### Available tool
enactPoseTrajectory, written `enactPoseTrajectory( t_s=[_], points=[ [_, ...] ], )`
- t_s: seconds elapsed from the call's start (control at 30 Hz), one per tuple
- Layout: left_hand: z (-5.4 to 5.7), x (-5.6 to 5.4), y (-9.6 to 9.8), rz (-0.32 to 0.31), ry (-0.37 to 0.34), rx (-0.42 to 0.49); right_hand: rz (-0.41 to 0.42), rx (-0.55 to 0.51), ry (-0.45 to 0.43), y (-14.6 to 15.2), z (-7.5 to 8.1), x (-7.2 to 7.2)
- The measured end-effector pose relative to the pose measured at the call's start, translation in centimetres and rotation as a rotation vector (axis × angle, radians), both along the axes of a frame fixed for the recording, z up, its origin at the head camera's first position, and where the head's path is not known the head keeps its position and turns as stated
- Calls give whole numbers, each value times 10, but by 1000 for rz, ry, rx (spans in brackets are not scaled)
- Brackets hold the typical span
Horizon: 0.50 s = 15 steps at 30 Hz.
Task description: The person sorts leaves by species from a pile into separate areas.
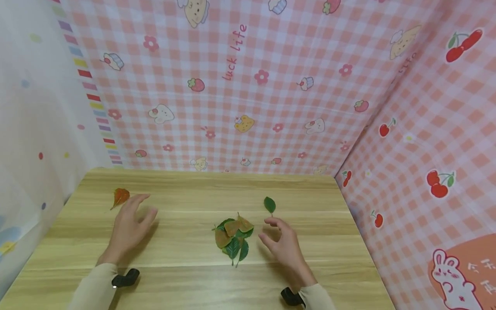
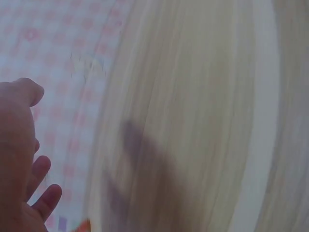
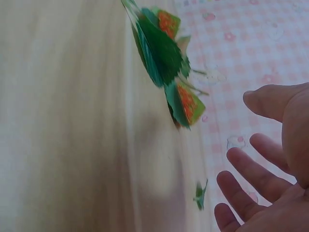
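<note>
A pile of green and yellow-brown leaves (image 1: 233,247) lies in the middle of the wooden table. To its right hovers my right hand (image 1: 286,246), fingers loosely bent and holding nothing. A single green leaf (image 1: 269,204) lies just beyond that hand's fingertips; the right wrist view shows the pile (image 3: 161,50) with orange patches on some leaves. My left hand (image 1: 129,228) is over the table's left side, thumb and fingers apart with nothing between them. Close behind its fingers lies an orange-red leaf (image 1: 121,196), of which only a tip (image 2: 85,226) shows in the left wrist view.
The wooden table (image 1: 186,280) ends at a pink checked cloth (image 1: 217,146) along the back. Another checked cloth (image 1: 410,142) closes off the right side, and a pale dotted curtain (image 1: 35,112) hangs on the left. Black straps with small devices circle both wrists.
</note>
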State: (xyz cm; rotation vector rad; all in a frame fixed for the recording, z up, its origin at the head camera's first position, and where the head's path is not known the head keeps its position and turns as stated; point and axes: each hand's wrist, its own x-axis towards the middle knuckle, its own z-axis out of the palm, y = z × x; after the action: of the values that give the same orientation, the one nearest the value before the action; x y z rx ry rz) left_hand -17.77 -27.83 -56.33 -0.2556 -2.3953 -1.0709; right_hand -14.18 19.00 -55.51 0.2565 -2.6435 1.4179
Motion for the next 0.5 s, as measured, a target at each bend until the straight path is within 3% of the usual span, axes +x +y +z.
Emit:
enactPoseTrajectory(
  t_s=[0.5],
  points=[
    [-7,6,78,-154,33,-33,53,54,-18,-27,-6,31]
  ],
)
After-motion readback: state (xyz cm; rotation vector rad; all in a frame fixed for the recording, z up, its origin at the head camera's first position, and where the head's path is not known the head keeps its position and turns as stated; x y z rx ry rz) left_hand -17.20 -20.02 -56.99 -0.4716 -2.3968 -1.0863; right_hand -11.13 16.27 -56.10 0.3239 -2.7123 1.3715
